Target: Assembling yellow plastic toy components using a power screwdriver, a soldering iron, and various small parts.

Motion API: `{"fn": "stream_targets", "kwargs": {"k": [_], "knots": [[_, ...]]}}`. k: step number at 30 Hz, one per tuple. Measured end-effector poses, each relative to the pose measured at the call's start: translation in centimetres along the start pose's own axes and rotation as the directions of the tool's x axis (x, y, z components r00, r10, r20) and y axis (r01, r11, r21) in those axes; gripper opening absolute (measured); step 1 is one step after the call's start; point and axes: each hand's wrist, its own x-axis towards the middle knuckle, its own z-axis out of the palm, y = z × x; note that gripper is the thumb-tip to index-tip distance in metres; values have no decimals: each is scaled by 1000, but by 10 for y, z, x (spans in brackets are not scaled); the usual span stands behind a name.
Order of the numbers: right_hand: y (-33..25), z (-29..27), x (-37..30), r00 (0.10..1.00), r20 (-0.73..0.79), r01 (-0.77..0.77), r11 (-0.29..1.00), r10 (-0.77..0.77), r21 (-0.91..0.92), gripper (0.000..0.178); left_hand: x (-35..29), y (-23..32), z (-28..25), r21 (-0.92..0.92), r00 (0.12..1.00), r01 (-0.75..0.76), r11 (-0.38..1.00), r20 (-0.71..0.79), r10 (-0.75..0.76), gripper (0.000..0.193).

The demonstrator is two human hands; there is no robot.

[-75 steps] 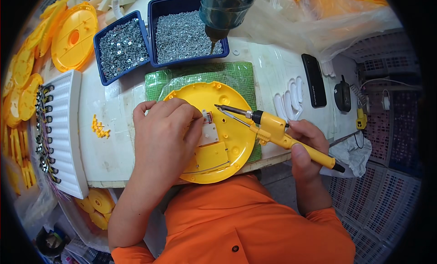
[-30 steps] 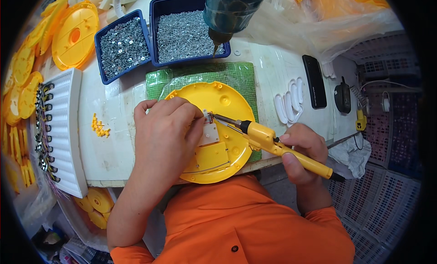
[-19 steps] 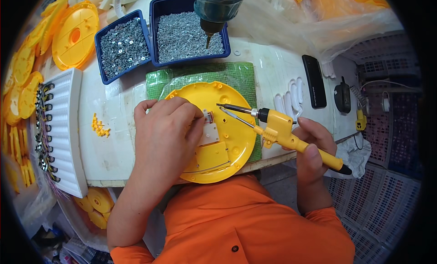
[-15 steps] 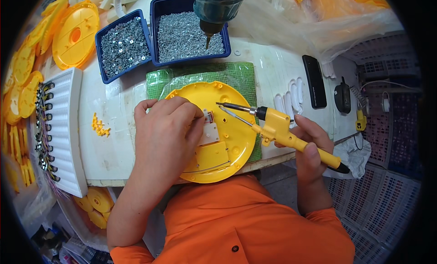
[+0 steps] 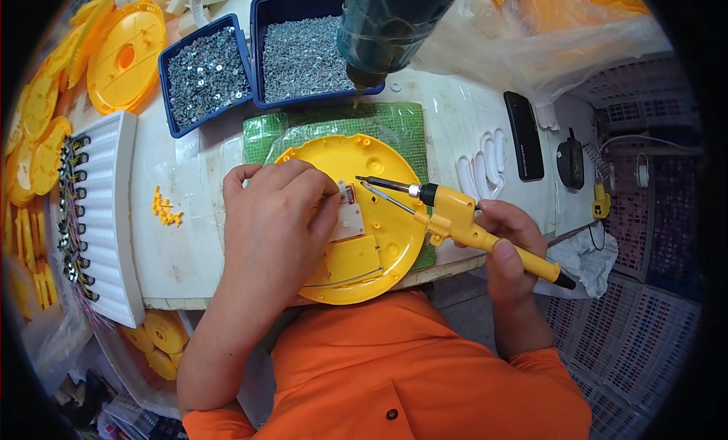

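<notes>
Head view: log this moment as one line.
left hand: over yellow shell, grip hidden | right hand: holds yellow soldering iron | tip: near red board

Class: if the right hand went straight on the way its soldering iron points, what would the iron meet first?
Most likely the yellow round housing, close by the left hand, though depth is unclear.

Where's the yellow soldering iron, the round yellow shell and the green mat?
Yellow soldering iron point(image 5: 453, 215): head view, on its thick yellow body.
Round yellow shell point(image 5: 390, 229): head view, on its bare inside.
Green mat point(image 5: 326, 122): head view, on the strip showing beyond the shell.
</notes>
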Motion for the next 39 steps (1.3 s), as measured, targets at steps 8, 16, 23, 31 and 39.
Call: {"fn": "stream_targets", "kwargs": {"k": [8, 16, 23, 31, 39], "knots": [[0, 4, -3, 997, -76, -10, 998, 15, 67, 39, 0, 0, -1, 0, 1000, -5, 1000, -5, 5, 11], [1, 4, -2, 997, -56, 49, 999, -47, 18, 35, 0, 0, 0, -16, 1000, 4, 1000, 2, -4, 11], [-3, 6, 3, 992, 0, 129, 992, -129, -13, 30, 0, 0, 0, -11, 1000, 2, 1000, -2, -2, 12], [-3, 4, 6, 988, 32, 150, 988, -149, -45, 28, -1, -1, 1, 9, 1000, 5, 1000, 4, -5, 9], [-6, 3, 7, 985, 82, 159, 984, -153, -80, 34, 0, -1, 0, -13, 1000, 0, 1000, 0, 0, 11]]}}
